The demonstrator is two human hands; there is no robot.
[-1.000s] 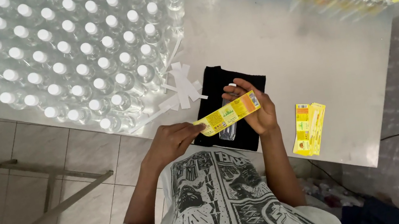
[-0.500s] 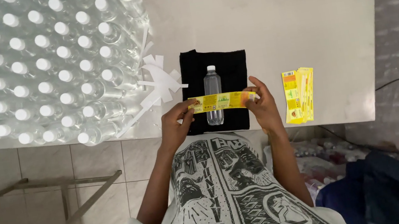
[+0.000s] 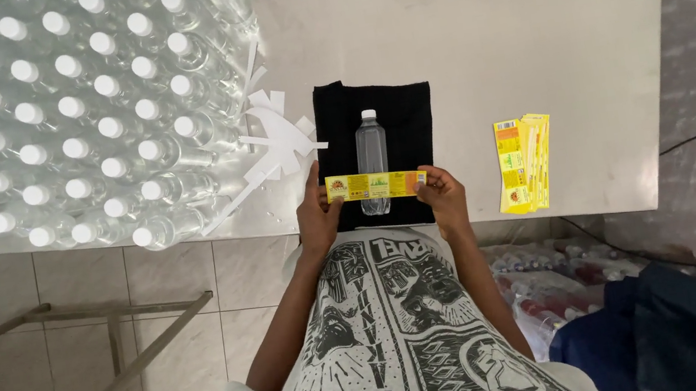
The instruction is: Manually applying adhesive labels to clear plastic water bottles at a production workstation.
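Seen from overhead: a steel table point(image 3: 470, 27), pale and shiny. On its near edge, a black cloth point(image 3: 409, 111), roughly square. Lying on the cloth, a clear plastic bottle point(image 3: 371, 150) with a white cap pointing away from the body.

Stretched flat across the lower part of the bottle, a long yellow label point(image 3: 376, 185), a narrow strip with orange patches and small print, crosswise to the bottle. Left hand point(image 3: 318, 214) pinching the strip's left end between thumb and fingers; right hand point(image 3: 444, 199) pinching its right end the same way. Both closed on the label, holding it taut. Whether pressed onto the bottle or just above it, impossible to tell.

To the right on the table, well apart from the cloth, a small stack of yellow labels point(image 3: 525, 163), fanned slightly, long sides running away from the body, same yellow and orange colouring.

To the left, filling that side of the table, a large block of clear bottles point(image 3: 55, 111) standing upright in rows, white caps up, wrapped in clear film. Between that block and the cloth, torn white paper scraps point(image 3: 279, 141), jagged, one long sliver reaching towards the table edge.

Below the table: grey floor tiles point(image 3: 172, 316) and a metal frame point(image 3: 112, 354). At lower right, more bottles in clear wrap point(image 3: 560, 297) and a dark blue fabric point(image 3: 695, 327).
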